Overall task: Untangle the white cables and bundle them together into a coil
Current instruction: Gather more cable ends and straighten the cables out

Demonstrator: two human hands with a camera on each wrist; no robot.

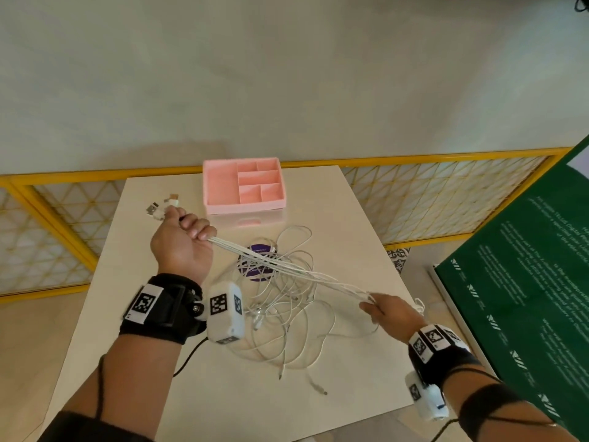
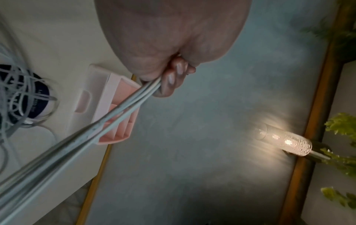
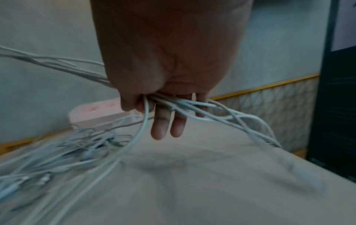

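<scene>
Several white cables [image 1: 287,269] stretch taut between my two hands above the table. My left hand [image 1: 185,237] is raised at the left and grips them in a fist, with USB plugs [image 1: 159,207] sticking out past it. The left wrist view shows those cables [image 2: 108,120] leaving the curled fingers [image 2: 171,79]. My right hand [image 1: 382,309], lower at the right, holds the same strands [image 3: 181,105] between thumb and fingers, two fingers pointing down. The slack lies as a loose tangle [image 1: 280,320] on the table, its small plug ends [image 1: 318,389] toward me.
A pink compartment tray [image 1: 243,186] stands at the far edge of the white table [image 1: 223,393]. A dark round disc [image 1: 258,263] lies under the tangle. A yellow mesh fence [image 1: 446,193] runs behind, and a green board [image 1: 526,298] leans at the right.
</scene>
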